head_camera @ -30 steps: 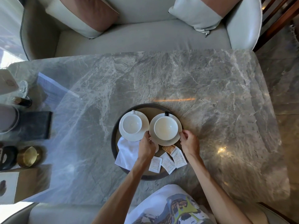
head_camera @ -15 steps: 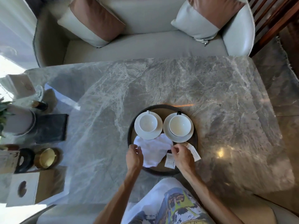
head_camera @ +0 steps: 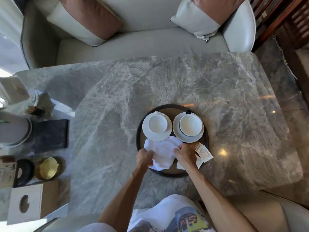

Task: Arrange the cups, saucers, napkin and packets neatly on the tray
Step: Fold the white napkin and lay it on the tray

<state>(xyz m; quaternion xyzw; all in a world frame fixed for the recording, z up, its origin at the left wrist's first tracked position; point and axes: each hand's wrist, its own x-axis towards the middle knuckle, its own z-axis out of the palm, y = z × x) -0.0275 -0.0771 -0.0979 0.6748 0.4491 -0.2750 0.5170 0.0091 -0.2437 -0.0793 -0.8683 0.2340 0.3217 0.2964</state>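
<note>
A round dark tray (head_camera: 206, 141) sits on the marble table. At its far side stand two white cups on saucers: the left cup (head_camera: 157, 123) on its saucer (head_camera: 156, 137), the right cup (head_camera: 190, 125) on its saucer (head_camera: 189, 138). A rumpled white napkin (head_camera: 163, 150) lies across the tray's near half. My left hand (head_camera: 145, 157) grips the napkin's left edge, and my right hand (head_camera: 184, 154) grips its right edge. Several packets (head_camera: 203, 152) lie at the tray's right rim, partly under my right hand.
The marble table (head_camera: 184, 84) runs far and right of the tray. At the left edge stand a dark mat (head_camera: 50, 133), a pale pot (head_camera: 15, 131), a gold bowl (head_camera: 48, 168), a black mug (head_camera: 25, 171) and a tissue box (head_camera: 30, 201). A cushioned sofa (head_camera: 133, 41) lies beyond.
Both hands left the right saucer and took hold of the napkin, which now lies spread across the tray's near middle. The packets ended up further right, under and beside my right hand.
</note>
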